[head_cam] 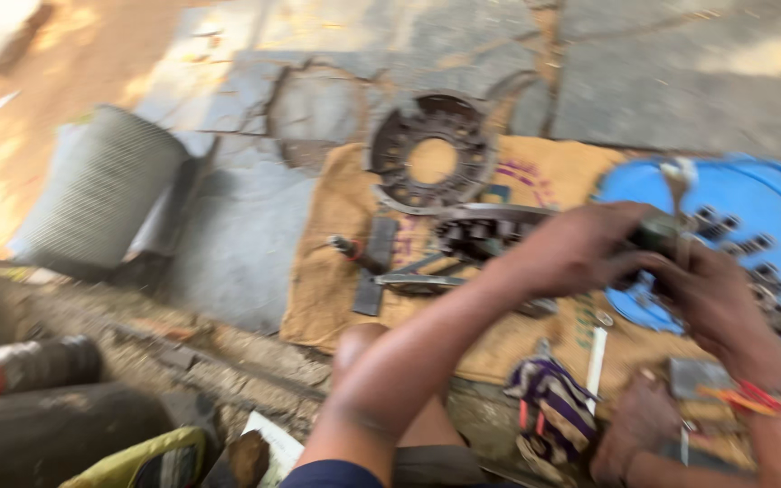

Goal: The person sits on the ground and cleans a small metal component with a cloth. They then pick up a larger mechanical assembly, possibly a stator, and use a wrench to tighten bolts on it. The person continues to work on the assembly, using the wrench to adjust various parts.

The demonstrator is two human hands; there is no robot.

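Observation:
My left hand (580, 248) and my right hand (716, 303) meet over the right side of a brown sack cloth (336, 253). Both close around a small dark, greenish part (657, 235) held between them. Just behind the hands lies a round blue metal housing (743, 203) with dark bolts around it. A ring-shaped metal clutch plate (431, 154) lies at the far end of the cloth. The picture is blurred, so the held part's shape is unclear.
Flat metal tools (377, 262) and a dark toothed part (476, 235) lie mid-cloth. A striped rag (553, 398) and a white stick (596, 357) lie near my knee. A grey cylinder (101, 190) stands left; a dark tyre (29, 434) and cracked concrete surround it.

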